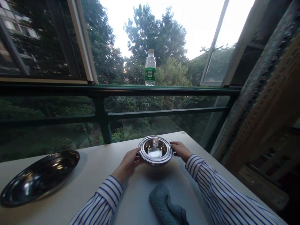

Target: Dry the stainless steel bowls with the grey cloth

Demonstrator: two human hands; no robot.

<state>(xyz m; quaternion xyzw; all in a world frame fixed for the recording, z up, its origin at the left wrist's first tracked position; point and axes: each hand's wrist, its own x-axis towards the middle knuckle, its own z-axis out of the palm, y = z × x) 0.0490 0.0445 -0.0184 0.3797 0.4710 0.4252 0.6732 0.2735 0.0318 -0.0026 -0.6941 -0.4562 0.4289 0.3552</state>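
A shiny round metal bowl (155,152) with a wide rim is held level over the far part of the white table (100,168). It looks like more than one rim is stacked, but I cannot tell for sure. My left hand (128,162) grips its left side, thumb near the rim and fingers partly hidden. On the right side, my right hand (180,150) is closed on what looks like a small side handle. Nearer to me, between my forearms, lies a crumpled grey-green cloth (161,201).
An oval dark metal dish (41,176) rests at the table's left. Behind the table runs a green railing (122,90), with a green-labelled plastic bottle (150,68) standing on it before the open window. A patterned curtain (255,93) hangs at the right.
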